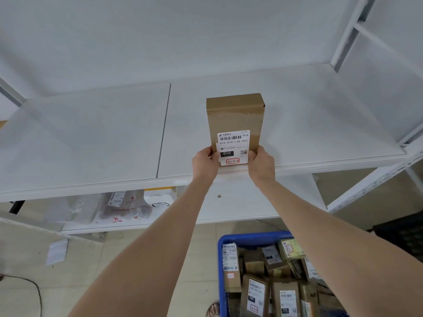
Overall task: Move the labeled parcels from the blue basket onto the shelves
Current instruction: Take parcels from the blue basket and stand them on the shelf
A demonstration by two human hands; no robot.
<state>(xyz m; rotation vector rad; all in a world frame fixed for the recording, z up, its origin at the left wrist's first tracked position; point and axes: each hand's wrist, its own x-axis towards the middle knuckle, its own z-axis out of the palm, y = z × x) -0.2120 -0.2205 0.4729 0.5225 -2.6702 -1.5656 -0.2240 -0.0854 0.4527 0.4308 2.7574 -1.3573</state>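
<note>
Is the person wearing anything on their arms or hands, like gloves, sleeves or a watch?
No. The left hand and right hand are bare, without gloves. The left forearm and right forearm are uncovered to the picture's edge: no sleeve, watch, bracelet or marking shows.

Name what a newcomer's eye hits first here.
The brown parcel, white label toward the camera, at the front edge of the upper white shelf, with the left hand and right hand gripping its lower corners. Next, the blue basket at lower right, crammed with more labeled parcels.
</note>
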